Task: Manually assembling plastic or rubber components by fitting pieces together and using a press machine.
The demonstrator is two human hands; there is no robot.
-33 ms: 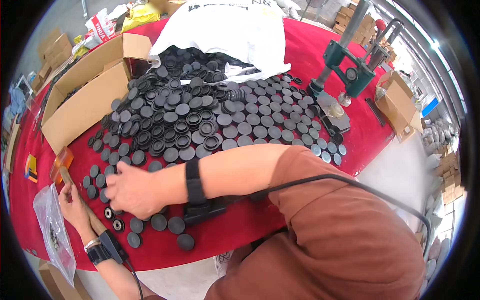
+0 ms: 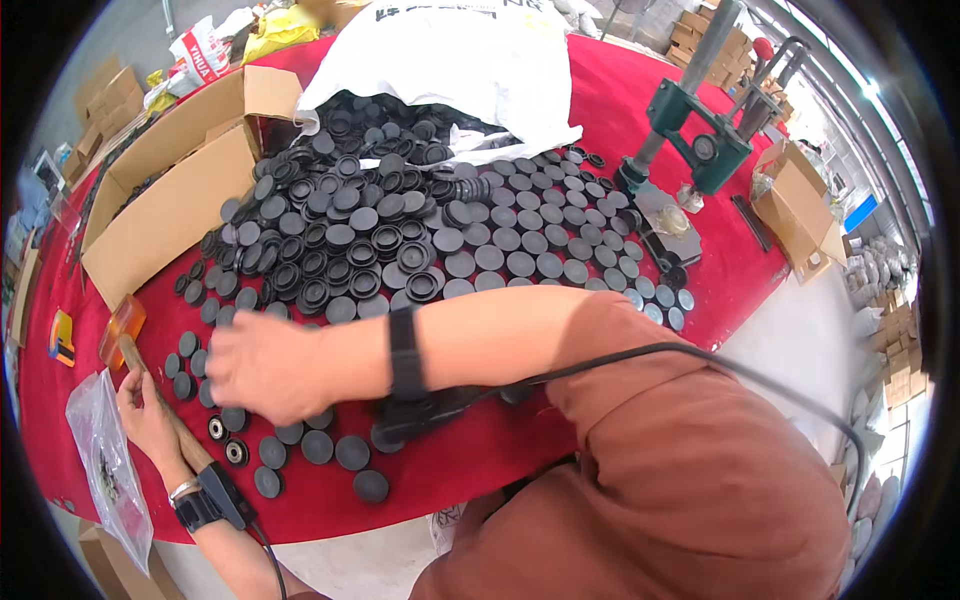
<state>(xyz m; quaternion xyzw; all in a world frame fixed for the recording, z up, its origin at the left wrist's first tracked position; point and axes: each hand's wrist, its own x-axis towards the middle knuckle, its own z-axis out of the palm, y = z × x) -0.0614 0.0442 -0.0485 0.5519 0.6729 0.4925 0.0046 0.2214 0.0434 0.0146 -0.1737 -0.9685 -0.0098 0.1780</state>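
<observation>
My right hand hovers palm down over loose round black caps at the near left of the table. Its fingertips are smeared by motion, and whatever lies under the palm is hidden. At the left, my left hand has its fingers curled against the wooden handle of a mallet, whose amber head points away from me. Two round pieces with metal centres lie between my hands. Beyond my right hand spreads a large heap of black caps, with flat rows of them to its right.
A white sack spills caps at the back. An open cardboard box stands far left, near a yellow tape measure and a clear plastic bag. A green press stands at the far right. A cable runs along my right arm.
My right hand has shifted slightly away from me and to the right, uncovering a cap near the metal-centred pieces. My left hand and the mallet have stayed in place.
</observation>
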